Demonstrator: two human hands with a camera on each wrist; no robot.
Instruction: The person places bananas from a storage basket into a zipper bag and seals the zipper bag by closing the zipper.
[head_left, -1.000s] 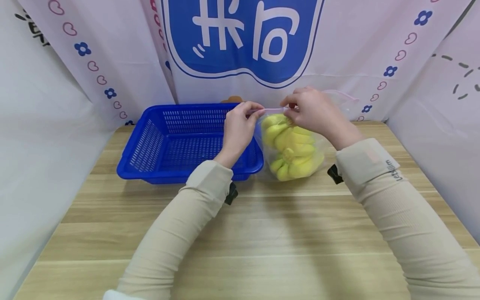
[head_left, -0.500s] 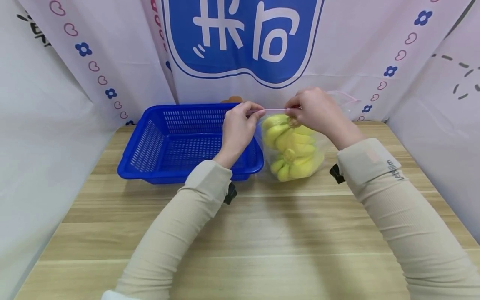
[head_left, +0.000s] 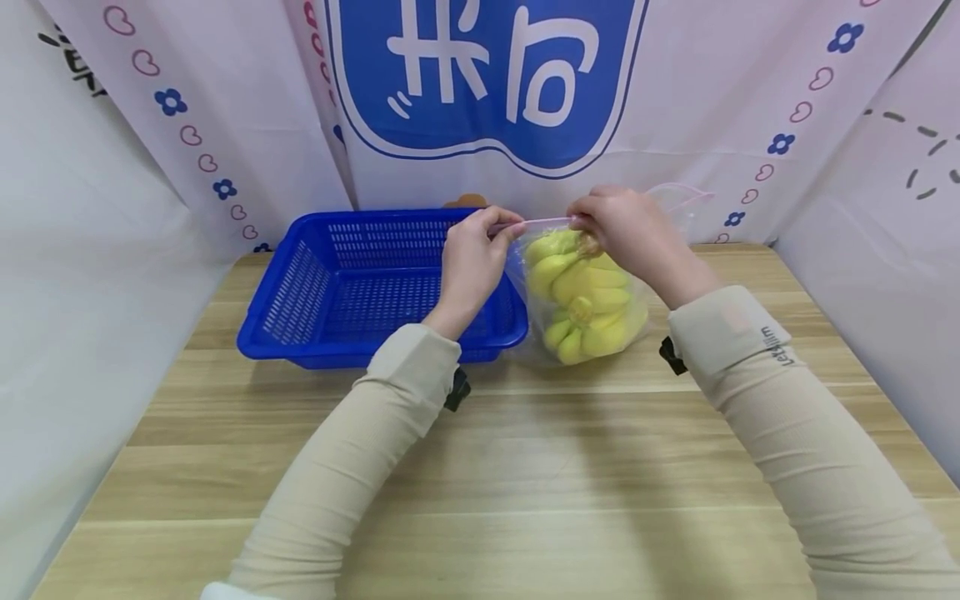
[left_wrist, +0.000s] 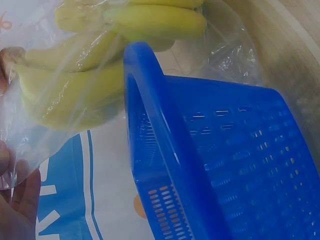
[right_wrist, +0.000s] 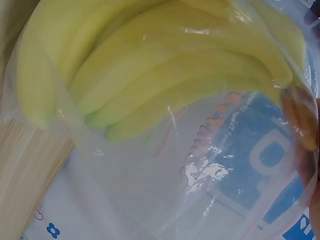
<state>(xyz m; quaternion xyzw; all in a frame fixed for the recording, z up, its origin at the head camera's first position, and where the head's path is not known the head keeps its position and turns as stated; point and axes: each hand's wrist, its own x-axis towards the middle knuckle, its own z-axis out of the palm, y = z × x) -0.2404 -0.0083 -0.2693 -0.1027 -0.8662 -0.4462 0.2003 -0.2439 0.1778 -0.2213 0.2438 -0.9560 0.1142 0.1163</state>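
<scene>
A clear zip bag [head_left: 637, 321] with a pink zip edge stands on the table, bunches of yellow bananas [head_left: 592, 292] inside it. My left hand [head_left: 474, 262] pinches the zip edge near its left end, thumb against fingers. Farther right along the same edge, my right hand [head_left: 630, 233] pinches it between thumb and fingers. Beyond the right hand the pink edge gapes in a loop. In the left wrist view the left hand [left_wrist: 20, 207] shows at the lower left, holding the film. The right wrist view has bananas [right_wrist: 175, 65] filling the bag's upper part.
A blue plastic basket [head_left: 258, 321] with slotted walls sits left of the bag, its right end touching or very near it. Behind the wooden table [head_left: 480, 500] hangs a white printed cloth [head_left: 697, 92] with a blue sign.
The right hand first shifted slightly right along the zip edge, then its wrist turned a little. The left hand keeps its pinch and has hardly moved. The bananas have barely shifted.
</scene>
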